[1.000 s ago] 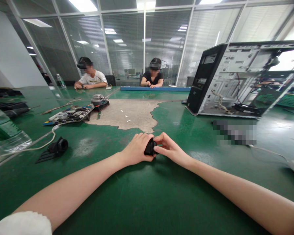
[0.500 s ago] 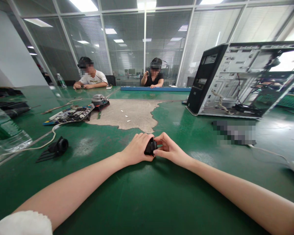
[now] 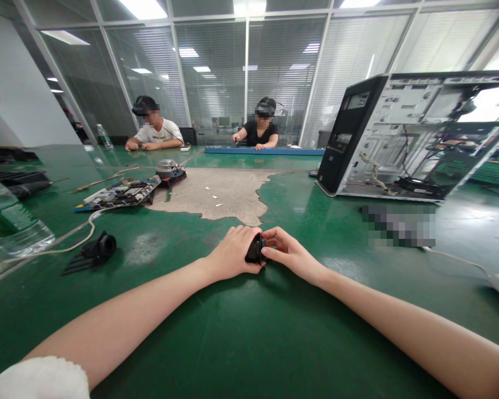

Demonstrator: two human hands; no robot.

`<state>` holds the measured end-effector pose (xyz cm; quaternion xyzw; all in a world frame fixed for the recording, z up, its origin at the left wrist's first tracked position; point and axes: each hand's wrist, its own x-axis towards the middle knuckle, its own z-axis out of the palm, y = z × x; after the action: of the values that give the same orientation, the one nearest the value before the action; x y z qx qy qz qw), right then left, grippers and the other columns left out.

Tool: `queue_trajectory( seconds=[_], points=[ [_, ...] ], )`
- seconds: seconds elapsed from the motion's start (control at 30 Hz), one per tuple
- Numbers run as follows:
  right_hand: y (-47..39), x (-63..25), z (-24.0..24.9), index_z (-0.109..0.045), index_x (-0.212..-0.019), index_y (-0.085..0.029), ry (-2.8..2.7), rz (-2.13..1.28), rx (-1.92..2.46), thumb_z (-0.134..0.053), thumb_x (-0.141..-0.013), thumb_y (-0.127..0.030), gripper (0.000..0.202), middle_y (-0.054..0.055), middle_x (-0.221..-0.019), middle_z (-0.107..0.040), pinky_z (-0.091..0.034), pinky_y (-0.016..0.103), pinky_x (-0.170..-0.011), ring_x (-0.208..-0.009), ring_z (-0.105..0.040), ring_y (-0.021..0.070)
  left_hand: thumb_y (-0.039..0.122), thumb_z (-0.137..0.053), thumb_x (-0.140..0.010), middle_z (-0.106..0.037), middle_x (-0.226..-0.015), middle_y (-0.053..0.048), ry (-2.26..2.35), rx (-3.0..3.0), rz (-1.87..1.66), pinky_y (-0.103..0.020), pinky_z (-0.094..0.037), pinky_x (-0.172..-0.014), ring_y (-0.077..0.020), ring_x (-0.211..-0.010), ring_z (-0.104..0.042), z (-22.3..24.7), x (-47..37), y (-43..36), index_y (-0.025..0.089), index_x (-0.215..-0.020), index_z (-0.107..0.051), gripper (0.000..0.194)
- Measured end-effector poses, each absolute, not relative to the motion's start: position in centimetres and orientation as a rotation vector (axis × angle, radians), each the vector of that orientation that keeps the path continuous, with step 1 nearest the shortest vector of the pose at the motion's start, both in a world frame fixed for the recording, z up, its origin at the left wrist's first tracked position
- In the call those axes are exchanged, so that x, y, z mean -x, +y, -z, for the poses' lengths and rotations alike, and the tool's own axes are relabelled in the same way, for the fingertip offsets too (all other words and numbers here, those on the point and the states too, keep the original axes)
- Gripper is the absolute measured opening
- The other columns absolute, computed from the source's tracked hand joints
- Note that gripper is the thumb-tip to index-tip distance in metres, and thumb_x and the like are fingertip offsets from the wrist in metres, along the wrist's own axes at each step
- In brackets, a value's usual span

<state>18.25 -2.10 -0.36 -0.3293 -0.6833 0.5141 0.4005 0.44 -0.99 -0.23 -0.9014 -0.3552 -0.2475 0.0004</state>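
A small black part (image 3: pixel 254 250) is at the middle of the green table (image 3: pixel 241 343), and my left hand (image 3: pixel 233 252) is wrapped round its left side. The fingers of my right hand (image 3: pixel 286 252) pinch the right side of the same part, thumb in front. Both hands rest low over the tabletop, and the palm hides some of the part. Another black part with a round end and flat slats (image 3: pixel 95 249) lies to the left.
An open computer case (image 3: pixel 357 138) stands at the right. A circuit board (image 3: pixel 120 194), a fan-like heatsink (image 3: pixel 169 172), a cable and a plastic bottle (image 3: pixel 16 221) are on the left. Two people (image 3: pixel 160 133) sit across the table behind a blue bar (image 3: pixel 261 151).
My right fingers have shifted slightly on the black part, the thumb now a little higher. Across the table, one person's raised hand has come down.
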Motion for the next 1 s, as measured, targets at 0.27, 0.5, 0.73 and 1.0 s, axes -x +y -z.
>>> queue_trajectory(
  seconds=[0.27,0.5,0.73,1.0],
  points=[
    [-2.02,-18.29,0.75,-0.045,-0.084,-0.021,-1.698,-1.301,0.73,-0.063,-0.072,-0.028,0.022,0.0,-0.091,-0.049,-0.047,0.027,-0.068,-0.088,-0.053,0.0146,0.034,-0.061,-0.065,-0.054,-0.1,-0.007,-1.103,2.812,0.773,-0.035,-0.035,-0.075,-0.0239,-0.088,-0.048,0.38,-0.45,-0.93,0.017,-0.109,-0.039,0.052],
    [-2.11,-18.2,0.57,-0.047,-0.092,-0.021,-1.725,-1.285,0.812,-0.062,-0.073,-0.032,0.027,0.002,-0.095,-0.051,-0.047,0.031,-0.076,-0.089,-0.053,0.0149,0.035,-0.06,-0.065,-0.054,-0.099,-0.007,-1.11,2.817,0.777,-0.035,-0.035,-0.074,-0.0239,-0.088,-0.048,0.35,-0.48,-0.96,0.018,-0.107,-0.04,0.05],
    [-2.08,-18.34,0.74,-0.044,-0.09,-0.022,-1.76,-1.31,0.746,-0.065,-0.07,-0.028,0.03,0.001,-0.092,-0.053,-0.048,0.028,-0.069,-0.089,-0.053,0.0153,0.033,-0.063,-0.063,-0.054,-0.101,-0.007,-1.123,2.836,0.75,-0.036,-0.036,-0.075,-0.0245,-0.088,-0.048,0.25,-0.4,-0.98,0.018,-0.109,-0.039,0.054],
    [-2.08,-18.14,0.64,-0.046,-0.088,-0.021,-1.721,-1.285,0.773,-0.061,-0.075,-0.029,0.022,0.0,-0.09,-0.05,-0.047,0.028,-0.071,-0.086,-0.053,0.0139,0.034,-0.061,-0.065,-0.053,-0.101,-0.008,-1.104,2.814,0.782,-0.035,-0.036,-0.075,-0.0245,-0.089,-0.049,0.37,-0.43,-0.98,0.017,-0.109,-0.04,0.052]
  ],
)
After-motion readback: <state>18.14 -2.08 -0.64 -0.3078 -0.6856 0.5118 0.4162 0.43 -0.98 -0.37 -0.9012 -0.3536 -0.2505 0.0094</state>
